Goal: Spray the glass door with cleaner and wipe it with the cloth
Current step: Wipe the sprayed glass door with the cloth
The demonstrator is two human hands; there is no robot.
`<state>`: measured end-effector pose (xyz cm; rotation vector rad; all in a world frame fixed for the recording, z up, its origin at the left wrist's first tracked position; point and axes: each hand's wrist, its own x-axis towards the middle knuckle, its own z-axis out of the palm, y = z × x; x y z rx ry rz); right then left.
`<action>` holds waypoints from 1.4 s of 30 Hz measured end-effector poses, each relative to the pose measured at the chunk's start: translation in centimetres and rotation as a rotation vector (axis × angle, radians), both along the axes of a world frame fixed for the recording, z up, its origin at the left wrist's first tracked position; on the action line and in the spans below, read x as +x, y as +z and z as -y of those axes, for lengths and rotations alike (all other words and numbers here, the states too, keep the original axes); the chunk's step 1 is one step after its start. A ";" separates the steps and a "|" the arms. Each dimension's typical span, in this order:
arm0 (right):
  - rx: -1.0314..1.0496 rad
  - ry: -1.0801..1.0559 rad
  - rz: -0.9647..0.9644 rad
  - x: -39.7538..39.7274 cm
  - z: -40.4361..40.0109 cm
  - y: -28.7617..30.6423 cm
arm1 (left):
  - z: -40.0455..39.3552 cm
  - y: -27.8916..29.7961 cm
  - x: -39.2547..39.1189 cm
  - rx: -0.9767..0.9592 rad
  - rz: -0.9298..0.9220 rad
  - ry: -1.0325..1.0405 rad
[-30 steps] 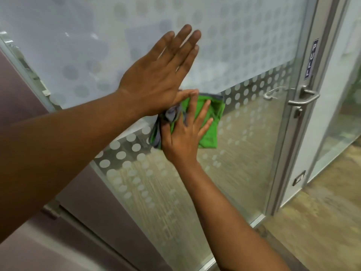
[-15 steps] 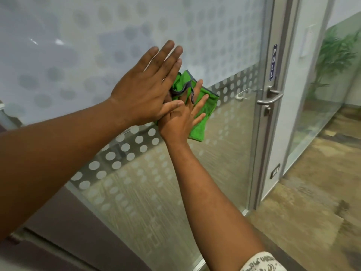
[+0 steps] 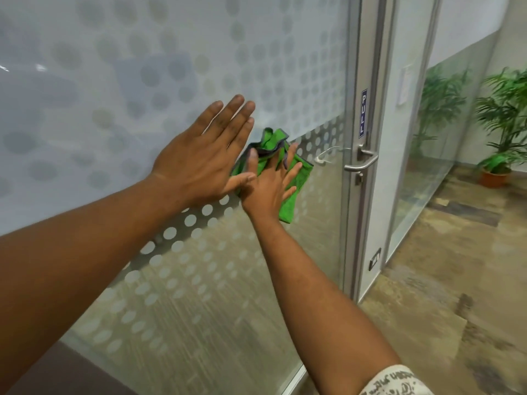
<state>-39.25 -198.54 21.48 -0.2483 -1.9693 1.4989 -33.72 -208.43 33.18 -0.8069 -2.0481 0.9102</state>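
Two hands: both flat against the glass door, fingers pointing toward 1 o'clock.
Right hand: grip wide, fingers spread, palm pressing the green cloth onto the pane.
Left hand: grip wide, empty, at 10 o'clock of the right hand, thumb touching it.
Cloth: bunched, at 9 o'clock from the door handle.
Sign: "PULL" sticker above the handle.

A mottled brown floor carries a potted plant standing near the far wall.
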 end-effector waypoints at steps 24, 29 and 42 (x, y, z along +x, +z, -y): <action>-0.237 -0.091 0.126 -7.9 -10.4 -0.8 | -0.1 -0.5 -0.2 -0.221 -0.105 0.170; -0.244 -0.060 0.112 -1.5 -1.5 -6.9 | 0.0 -0.4 -0.3 -0.198 -0.099 0.147; -0.038 0.040 -0.051 6.5 8.1 -5.2 | 0.1 -0.6 -0.5 -0.081 -0.096 0.048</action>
